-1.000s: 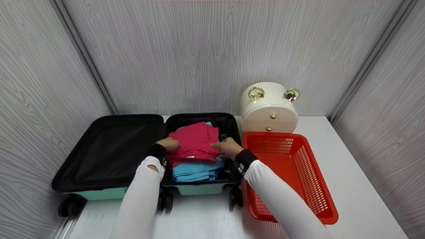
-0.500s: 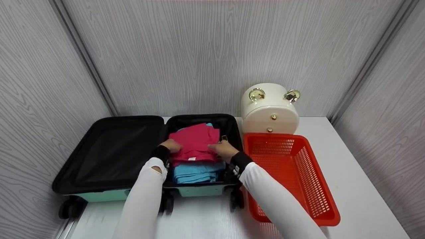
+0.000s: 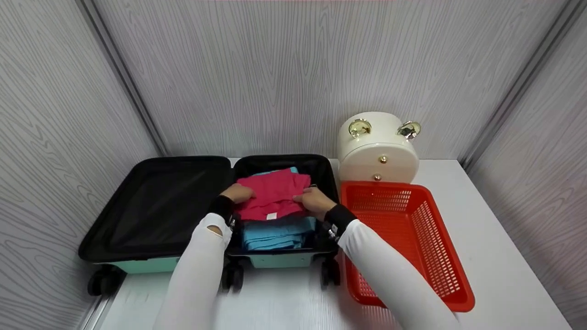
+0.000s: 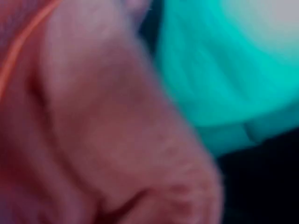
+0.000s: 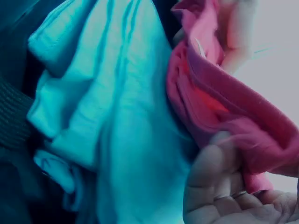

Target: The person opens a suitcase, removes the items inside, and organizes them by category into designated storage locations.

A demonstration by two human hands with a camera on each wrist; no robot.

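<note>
Three grained walls (image 3: 275, 78), white tabletop (image 3: 490, 247), suitcase (image 3: 160, 211)

"What are the two hands holding?"

"A pink cloth (image 3: 273, 189). It's lying folded and wrinkling a bit, and a white tag (image 3: 271, 216) is showing on its near side. The left hand (image 3: 237, 193) is pinching one side, the right hand (image 3: 315, 201) the other."

"Where?"

"It's sitting over blue folded cloth (image 3: 275, 238), closer to the suitcase's (image 3: 282, 261) far edge."
</note>
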